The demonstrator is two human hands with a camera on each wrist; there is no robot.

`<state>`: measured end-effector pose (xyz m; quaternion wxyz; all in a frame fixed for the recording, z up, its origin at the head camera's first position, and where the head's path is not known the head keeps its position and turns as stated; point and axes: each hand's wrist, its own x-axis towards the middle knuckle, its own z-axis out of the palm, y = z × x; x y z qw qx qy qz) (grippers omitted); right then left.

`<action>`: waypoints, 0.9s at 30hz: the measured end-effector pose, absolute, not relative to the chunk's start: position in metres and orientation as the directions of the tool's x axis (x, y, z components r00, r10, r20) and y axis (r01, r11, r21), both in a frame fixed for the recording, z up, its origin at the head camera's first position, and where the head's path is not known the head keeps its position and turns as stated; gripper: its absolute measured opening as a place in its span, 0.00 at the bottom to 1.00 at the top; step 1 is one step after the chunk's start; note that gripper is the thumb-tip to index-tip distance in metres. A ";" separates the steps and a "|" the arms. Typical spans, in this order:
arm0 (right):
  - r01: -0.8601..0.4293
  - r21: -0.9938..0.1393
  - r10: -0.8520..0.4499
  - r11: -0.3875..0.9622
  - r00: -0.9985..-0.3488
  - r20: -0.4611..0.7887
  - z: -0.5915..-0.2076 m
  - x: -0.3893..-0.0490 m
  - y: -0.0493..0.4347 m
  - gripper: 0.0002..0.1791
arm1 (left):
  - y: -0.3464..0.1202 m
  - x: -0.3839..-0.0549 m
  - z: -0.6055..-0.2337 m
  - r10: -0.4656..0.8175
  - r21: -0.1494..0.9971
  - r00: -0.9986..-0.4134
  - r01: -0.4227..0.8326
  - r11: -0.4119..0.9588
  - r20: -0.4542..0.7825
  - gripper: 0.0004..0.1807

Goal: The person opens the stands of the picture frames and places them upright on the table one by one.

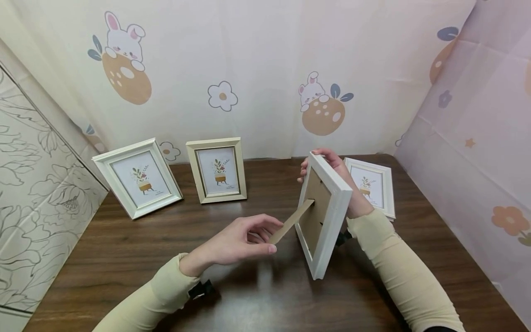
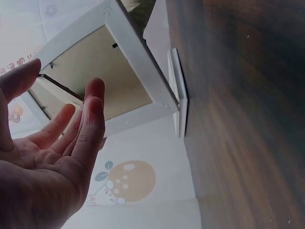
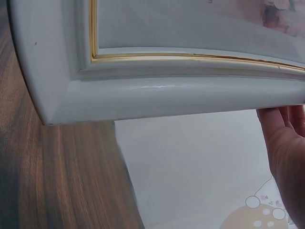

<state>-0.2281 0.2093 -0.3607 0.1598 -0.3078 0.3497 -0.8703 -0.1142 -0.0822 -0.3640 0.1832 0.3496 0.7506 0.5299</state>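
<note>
A white picture frame [image 1: 332,221] stands tilted above the table, its brown backing board [image 1: 317,203] turned to the left. My right hand [image 1: 332,161] grips it by the upper edge. In the right wrist view the frame's front [image 3: 162,93] shows a gold inner line, and the right hand's fingers [image 3: 274,124] lie at its edge. A flat brown stand leg [image 1: 292,221] sticks out from the backing. My left hand [image 1: 236,240] has the leg's free end between thumb and fingers. In the left wrist view the left hand [image 2: 52,157] appears to pinch the leg's edges.
At the back left stand a white picture frame [image 1: 172,189] and a cream one [image 1: 216,199], both with plant pictures. Another white frame [image 1: 389,193] leans behind my right wrist. A patterned curtain [image 1: 265,50] borders the brown wooden table [image 1: 257,304] at the back.
</note>
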 end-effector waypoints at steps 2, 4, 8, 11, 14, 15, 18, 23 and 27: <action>0.083 -0.701 -0.493 -0.709 -0.769 0.408 -0.360 -0.228 0.210 0.20 | -0.084 -0.115 -0.363 0.717 0.917 -0.689 0.347 0.197 0.107 0.23; 0.095 -0.697 -0.493 -0.711 -0.774 0.397 -0.360 -0.227 0.211 0.19 | -0.085 -0.116 -0.361 0.716 0.910 -0.688 0.365 0.197 0.121 0.22; 0.084 -0.710 -0.499 -0.699 -0.768 0.400 -0.360 -0.227 0.213 0.19 | -0.088 -0.120 -0.360 0.705 0.901 -0.693 0.390 0.190 0.152 0.20; 0.074 -0.724 -0.510 -0.685 -0.759 0.405 -0.361 -0.226 0.214 0.19 | -0.090 -0.124 -0.360 0.689 0.898 -0.705 0.398 0.189 0.168 0.19; 0.072 -0.733 -0.522 -0.676 -0.750 0.407 -0.362 -0.226 0.215 0.19 | -0.093 -0.127 -0.358 0.669 0.896 -0.721 0.401 0.192 0.180 0.18; 0.074 -0.733 -0.525 -0.676 -0.746 0.409 -0.362 -0.226 0.215 0.19 | -0.093 -0.127 -0.358 0.666 0.895 -0.724 0.402 0.192 0.182 0.19; 0.071 -0.736 -0.530 -0.674 -0.741 0.413 -0.362 -0.227 0.215 0.20 | -0.094 -0.128 -0.358 0.670 0.898 -0.721 0.398 0.189 0.178 0.18; 0.058 -0.746 -0.488 -0.664 -0.789 0.373 -0.360 -0.226 0.214 0.19 | -0.094 -0.127 -0.362 0.709 0.900 -0.690 0.391 0.195 0.146 0.19; 0.050 -0.758 -0.438 -0.650 -0.840 0.320 -0.359 -0.223 0.212 0.17 | -0.094 -0.125 -0.364 0.727 0.900 -0.674 0.386 0.201 0.127 0.21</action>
